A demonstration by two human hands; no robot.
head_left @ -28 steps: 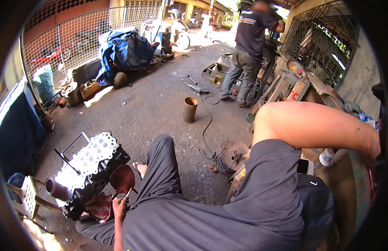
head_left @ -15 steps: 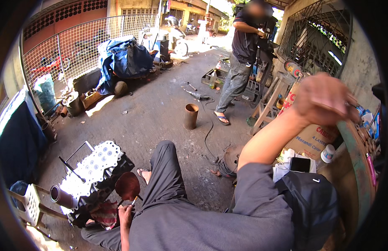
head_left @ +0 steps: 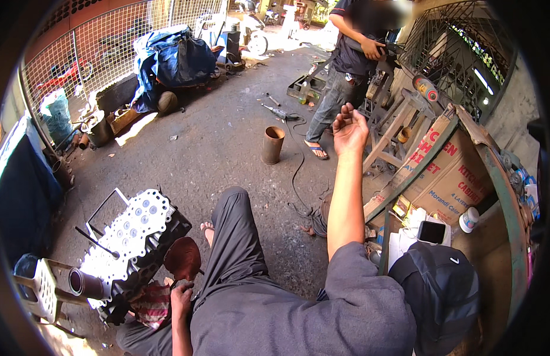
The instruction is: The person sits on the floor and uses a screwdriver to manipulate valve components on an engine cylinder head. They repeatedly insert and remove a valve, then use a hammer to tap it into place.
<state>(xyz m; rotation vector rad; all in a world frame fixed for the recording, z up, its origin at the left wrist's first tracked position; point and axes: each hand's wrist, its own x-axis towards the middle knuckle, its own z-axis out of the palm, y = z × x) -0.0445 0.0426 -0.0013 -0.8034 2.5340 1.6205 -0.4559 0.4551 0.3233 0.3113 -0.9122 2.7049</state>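
2 hands, well apart. Left hand (head_left: 181, 295): low beside the knee, fingers closed on the handle of a reddish-brown round-headed tool (head_left: 182, 258), which rests against the white gasket-covered engine block (head_left: 132, 228); position unchanged from 0.5 s ago. Right hand (head_left: 350, 127): raised on an upright forearm, fingers loosely curled, holding nothing; earlier it hung further right, over the cardboard box (head_left: 447, 172). Rusty pipe (head_left: 272, 144) stands on the concrete beyond.

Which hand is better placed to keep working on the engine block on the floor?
Left. The left hand holds a reddish-brown rag right beside the engine block; the right hand is raised in the air, empty, far from it.
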